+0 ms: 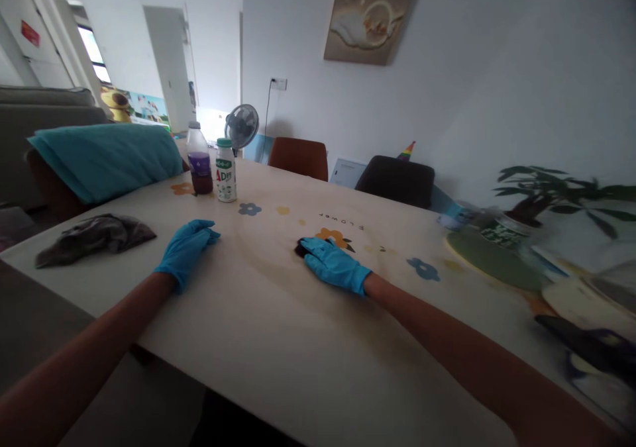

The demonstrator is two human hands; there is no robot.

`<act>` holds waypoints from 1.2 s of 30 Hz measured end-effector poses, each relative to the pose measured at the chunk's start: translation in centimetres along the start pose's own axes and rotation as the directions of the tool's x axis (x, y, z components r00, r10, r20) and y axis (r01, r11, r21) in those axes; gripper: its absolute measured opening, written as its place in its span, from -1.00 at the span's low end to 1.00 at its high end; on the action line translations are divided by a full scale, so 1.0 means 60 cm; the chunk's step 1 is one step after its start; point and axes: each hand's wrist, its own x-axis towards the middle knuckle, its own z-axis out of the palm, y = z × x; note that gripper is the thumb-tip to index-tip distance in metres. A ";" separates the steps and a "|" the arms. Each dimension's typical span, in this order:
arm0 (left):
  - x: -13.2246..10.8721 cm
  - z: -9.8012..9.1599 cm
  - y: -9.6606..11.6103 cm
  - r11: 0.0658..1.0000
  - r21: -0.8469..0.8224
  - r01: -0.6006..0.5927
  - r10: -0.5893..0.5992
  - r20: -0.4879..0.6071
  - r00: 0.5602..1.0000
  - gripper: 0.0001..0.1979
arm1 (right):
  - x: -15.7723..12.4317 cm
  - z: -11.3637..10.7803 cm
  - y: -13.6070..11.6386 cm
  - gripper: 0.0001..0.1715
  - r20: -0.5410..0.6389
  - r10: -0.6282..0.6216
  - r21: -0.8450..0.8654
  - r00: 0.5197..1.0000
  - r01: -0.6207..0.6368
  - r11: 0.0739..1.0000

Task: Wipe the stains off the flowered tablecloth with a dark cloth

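My right hand [334, 265], in a blue glove, presses a small dark pad [300, 248] against the white table [238, 341]. Most of the pad is hidden under the fingers, so its exact kind is unclear. It sits beside an orange printed flower [334, 236] on the tabletop. Gloved in blue too, my left hand [187, 251] rests on the table with its fingers stretched out and nothing in them. Left of that hand lies a crumpled grey-brown cloth [99, 236]. A yellowish wet-looking smear [263, 268] curves across the surface around my right hand.
Beyond my left hand stand a bottle of purple-brown liquid [200, 162] and a white bottle with a green cap [226, 172]. A potted plant [511, 230] stands on a green mat [489, 261] at right. Chairs [298, 158] line the far side; a teal cloth [109, 159] covers one at left.
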 end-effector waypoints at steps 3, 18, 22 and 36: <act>0.001 0.000 -0.001 1.000 -0.014 0.001 -0.001 0.000 1.000 -0.50 | -0.073 -0.004 0.038 -0.18 -0.055 0.132 -0.044 0.990 -0.135 0.990; 0.018 0.001 -0.019 1.000 0.007 -0.022 0.022 -0.003 1.000 -0.57 | -0.292 0.015 0.057 -0.05 -0.130 0.355 -0.078 0.926 -0.366 0.927; 0.017 0.002 -0.017 1.000 0.002 -0.014 0.014 -0.004 1.000 -0.59 | -0.238 0.034 0.007 -0.03 -0.101 0.274 -0.077 0.956 -0.282 0.956; 0.014 0.001 -0.006 0.999 0.035 0.015 -0.015 -0.004 1.000 -0.57 | 0.191 0.026 -0.017 -0.38 -0.061 0.147 -0.061 0.987 -0.151 0.987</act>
